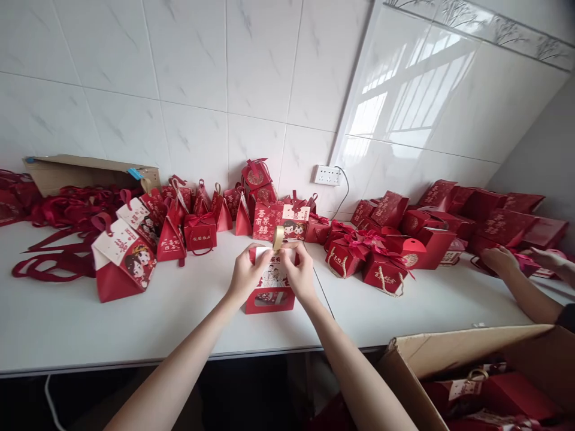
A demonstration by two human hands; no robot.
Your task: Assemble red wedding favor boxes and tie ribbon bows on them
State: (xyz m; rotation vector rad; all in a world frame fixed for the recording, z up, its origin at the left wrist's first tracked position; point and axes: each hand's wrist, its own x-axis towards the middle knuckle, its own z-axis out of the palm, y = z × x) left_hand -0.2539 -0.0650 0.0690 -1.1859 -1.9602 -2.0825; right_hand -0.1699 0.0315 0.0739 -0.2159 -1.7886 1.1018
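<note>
A red and white gift box (270, 302) with a cut-out window in its lower front stands upright on the white table (188, 317) before me. A gold ribbon loop (278, 237) rises from its top edge. My left hand (249, 269) pinches the top left side of the box, while my right hand (297, 268) pinches the top right side, close to the loop. Both sets of fingertips are closed against the box top. Further left, a larger gift box (123, 260) with a cartoon couple leans on the table.
Red ribbons (49, 266) trail from an open carton (90, 173) at left. Several red boxes (254, 200) line the tiled wall, which bears a socket (327, 175). Bow-tied boxes (384, 269) stand right, near another person's hands (498, 263). A cardboard box (471, 344) sits at the front right.
</note>
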